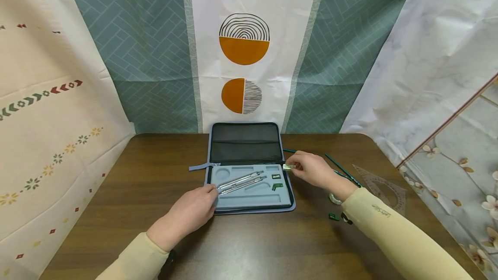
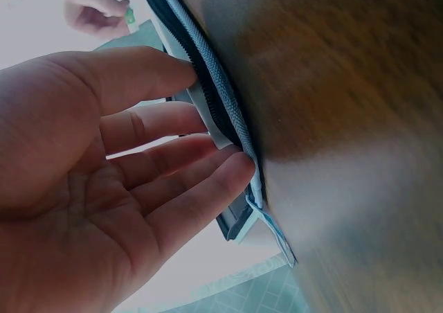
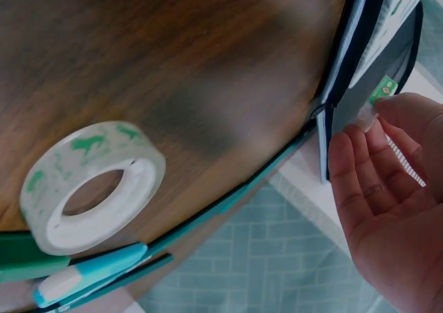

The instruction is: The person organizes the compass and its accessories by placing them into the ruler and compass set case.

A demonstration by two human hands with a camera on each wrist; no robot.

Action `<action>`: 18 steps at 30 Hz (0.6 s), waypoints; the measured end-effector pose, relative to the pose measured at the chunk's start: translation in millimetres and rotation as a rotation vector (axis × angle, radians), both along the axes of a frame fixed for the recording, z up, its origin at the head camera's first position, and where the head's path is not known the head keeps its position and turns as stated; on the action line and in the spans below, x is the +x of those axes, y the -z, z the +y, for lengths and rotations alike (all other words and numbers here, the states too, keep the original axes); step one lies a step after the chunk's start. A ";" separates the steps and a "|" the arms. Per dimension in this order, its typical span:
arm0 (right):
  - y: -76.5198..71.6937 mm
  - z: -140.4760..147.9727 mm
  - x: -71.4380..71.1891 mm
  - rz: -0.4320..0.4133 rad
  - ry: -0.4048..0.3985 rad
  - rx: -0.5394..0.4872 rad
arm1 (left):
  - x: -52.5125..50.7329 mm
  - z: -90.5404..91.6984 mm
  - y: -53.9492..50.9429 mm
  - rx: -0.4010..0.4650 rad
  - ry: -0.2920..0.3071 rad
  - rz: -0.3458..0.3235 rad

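Note:
A zippered blue-grey case [image 1: 249, 209] lies unfolded on the table, its moulded light-blue tray [image 1: 268, 201] facing up. Two metal compasses [image 1: 239, 182] lie slantwise in the tray. Toward its right side sit a small green piece [image 1: 276, 176] and a green item shaped like a sharpener [image 1: 277, 186]. My left hand [image 1: 196, 204] holds the left edge of the case, fingertips at the tray rim and zipper in the left wrist view. Between thumb and fingers, my right hand [image 1: 311, 170] pinches a small green-and-white eraser [image 3: 383, 89] above the tray's upper right corner.
Right of the case lie a roll of tape [image 3: 97, 185], dark green pencils [image 1: 342, 170] and a transparent triangular ruler [image 1: 385, 191]. A small green piece [image 1: 333, 217] rests near the right wrist. The case's mesh lid [image 1: 245, 141] stands up at the back, before a hanging cloth.

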State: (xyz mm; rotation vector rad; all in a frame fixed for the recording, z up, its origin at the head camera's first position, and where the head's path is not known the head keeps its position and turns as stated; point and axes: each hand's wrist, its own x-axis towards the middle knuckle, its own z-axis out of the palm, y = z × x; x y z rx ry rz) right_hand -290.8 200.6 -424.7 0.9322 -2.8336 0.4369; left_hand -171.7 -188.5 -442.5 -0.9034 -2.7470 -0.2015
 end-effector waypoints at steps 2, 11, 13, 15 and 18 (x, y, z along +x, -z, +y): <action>0.5 -3.3 -0.8 0.003 -0.007 0.003 | 0.0 0.1 0.0 -0.001 0.002 0.002; 2.6 -25.7 -6.7 0.010 -0.057 0.014 | -0.4 0.3 1.7 0.000 0.003 0.007; 2.4 -30.1 -7.7 0.012 -0.067 0.011 | -0.6 0.2 2.1 -0.003 -0.001 0.002; 2.3 -33.6 -9.0 0.014 -0.069 0.011 | -0.9 0.0 2.5 -0.006 -0.004 -0.001; 2.7 -37.5 -11.7 0.019 -0.062 0.016 | -1.2 -0.4 2.0 -0.006 0.000 0.001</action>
